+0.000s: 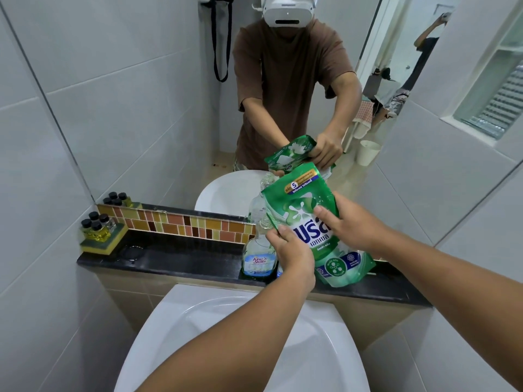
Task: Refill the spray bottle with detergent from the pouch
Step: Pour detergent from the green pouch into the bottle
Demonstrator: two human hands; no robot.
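Note:
A green detergent pouch [304,205] stands tilted over the black ledge [181,258], its top leaning toward the mirror. My left hand [291,248] grips its lower left edge and my right hand [346,222] holds its right side, thumb across the front print. Just left of the pouch and partly behind it stands a clear spray bottle [259,256] with blue liquid in the bottom and a blue label. Its neck is open, with no trigger head on it. I cannot see whether liquid is flowing.
A white basin [215,329] lies below the ledge. Several small dark-capped bottles [97,226] sit on a yellow-green sponge at the ledge's left end. The mirror [169,94] behind shows a person in a brown shirt and another person far right.

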